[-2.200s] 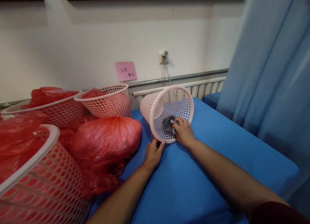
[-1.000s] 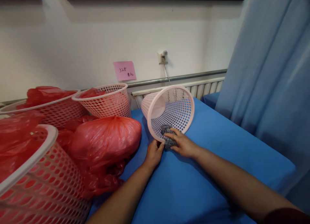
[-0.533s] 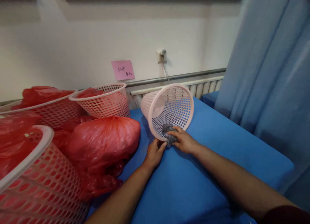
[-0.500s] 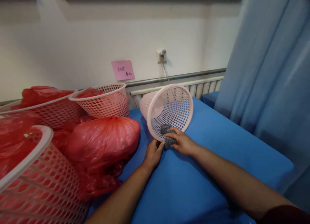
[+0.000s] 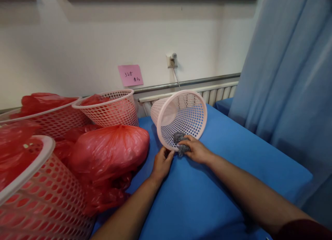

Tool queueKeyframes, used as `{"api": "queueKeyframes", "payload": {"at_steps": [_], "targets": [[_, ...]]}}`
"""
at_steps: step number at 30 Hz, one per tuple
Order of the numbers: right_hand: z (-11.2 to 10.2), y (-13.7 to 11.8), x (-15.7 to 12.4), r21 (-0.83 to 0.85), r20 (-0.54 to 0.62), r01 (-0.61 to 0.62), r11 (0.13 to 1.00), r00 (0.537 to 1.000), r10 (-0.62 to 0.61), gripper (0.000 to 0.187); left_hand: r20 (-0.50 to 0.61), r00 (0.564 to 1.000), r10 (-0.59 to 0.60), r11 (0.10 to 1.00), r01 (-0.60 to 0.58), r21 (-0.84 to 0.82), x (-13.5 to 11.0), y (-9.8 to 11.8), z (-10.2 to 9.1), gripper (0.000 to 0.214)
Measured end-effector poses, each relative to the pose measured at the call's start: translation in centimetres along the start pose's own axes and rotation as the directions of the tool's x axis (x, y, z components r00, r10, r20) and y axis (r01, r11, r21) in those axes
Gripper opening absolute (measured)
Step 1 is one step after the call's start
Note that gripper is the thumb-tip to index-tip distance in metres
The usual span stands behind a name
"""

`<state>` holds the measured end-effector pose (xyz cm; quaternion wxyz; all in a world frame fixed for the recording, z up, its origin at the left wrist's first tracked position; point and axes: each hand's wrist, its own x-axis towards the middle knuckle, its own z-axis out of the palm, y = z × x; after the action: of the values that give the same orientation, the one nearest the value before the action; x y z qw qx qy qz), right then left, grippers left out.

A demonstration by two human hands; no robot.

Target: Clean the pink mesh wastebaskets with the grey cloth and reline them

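A pink perforated plastic basket [image 5: 163,112] lies on its side on the blue-covered surface [image 5: 207,191], its mouth turned toward me. My left hand [image 5: 162,163] grips the near lower part of its rim, thumb on the outside; some of its fingers are hidden. In my right hand [image 5: 195,150] is a crumpled grey cloth [image 5: 178,137], pressed over the rim at the bottom of the mouth. Part of the cloth rests inside the basket and part hangs outside. The fingers of my right hand are closed around it.
At the left stand pink baskets, a near one [image 5: 49,184] and one farther back [image 5: 114,110], holding red plastic. A full red plastic bag [image 5: 111,150] lies between them. Behind are a radiator [image 5: 220,92], a pipe and a wall socket [image 5: 171,61]. A blue curtain [image 5: 282,77] hangs at right.
My right hand and the grey cloth have shifted very slightly along the rim. The basket and my left hand stay nearly where they were.
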<state>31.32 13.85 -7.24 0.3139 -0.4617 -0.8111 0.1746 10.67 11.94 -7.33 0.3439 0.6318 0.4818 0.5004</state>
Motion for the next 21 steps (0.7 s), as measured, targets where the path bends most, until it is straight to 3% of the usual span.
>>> {"api": "queueKeyframes", "payload": {"at_steps": [2, 4, 6, 8, 10, 12, 14, 16, 18, 21], "targets": [[0.5, -0.6, 0.0, 0.124, 0.039, 0.084, 0.989, 0.995, -0.089, 0.062, 0.07, 0.997, -0.021, 1.0, 0.022, -0.019, 0.1, -0.3, 0.1, 0.032], [-0.1, -0.3, 0.0, 0.081, 0.062, 0.086, 0.993, 0.994, -0.091, 0.061, 0.06, 0.998, -0.012, 1.0, 0.012, -0.008, 0.1, -0.2, -0.2, 0.031], [-1.5, 0.8, 0.2, -0.073, 0.038, 0.003, 0.997, 0.999, 0.0, 0.052, -0.02, 0.999, 0.026, 0.999, -0.025, 0.037, 0.0, 0.4, -0.7, 0.027], [-2.9, 2.2, 0.3, -0.217, -0.06, -0.142, 0.966, 0.989, 0.132, 0.047, -0.113, 0.991, 0.073, 0.994, -0.063, 0.09, -0.1, 1.1, -1.2, 0.023], [-3.6, 3.2, 0.3, -0.284, -0.172, -0.263, 0.922, 0.96, 0.22, 0.05, -0.161, 0.982, 0.103, 0.99, -0.085, 0.114, -0.2, 1.5, -1.5, 0.023], [-3.3, 3.3, 0.2, -0.287, -0.216, -0.298, 0.91, 0.946, 0.242, 0.051, -0.155, 0.983, 0.102, 0.991, -0.087, 0.1, -0.3, 1.4, -1.4, 0.023], [-2.1, 2.6, 0.1, -0.215, -0.156, -0.205, 0.955, 0.972, 0.173, 0.049, -0.099, 0.992, 0.073, 0.995, -0.067, 0.067, -0.2, 0.9, -0.9, 0.024], [-0.8, 1.6, 0.0, -0.08, -0.054, -0.026, 0.996, 0.998, 0.022, 0.051, -0.005, 1.0, 0.025, 0.999, -0.025, 0.021, -0.2, 0.2, -0.4, 0.027], [0.0, 0.7, -0.1, 0.033, 0.01, 0.117, 0.993, 0.993, -0.117, 0.057, 0.07, 0.997, -0.015, 1.0, 0.016, -0.018, 0.0, -0.2, -0.1, 0.031], [-0.6, 0.7, -0.1, 0.011, 0.06, 0.135, 0.991, 0.989, -0.135, 0.056, 0.04, 0.999, -0.007, 1.0, 0.007, -0.011, 0.0, 0.0, -0.5, 0.029]]}}
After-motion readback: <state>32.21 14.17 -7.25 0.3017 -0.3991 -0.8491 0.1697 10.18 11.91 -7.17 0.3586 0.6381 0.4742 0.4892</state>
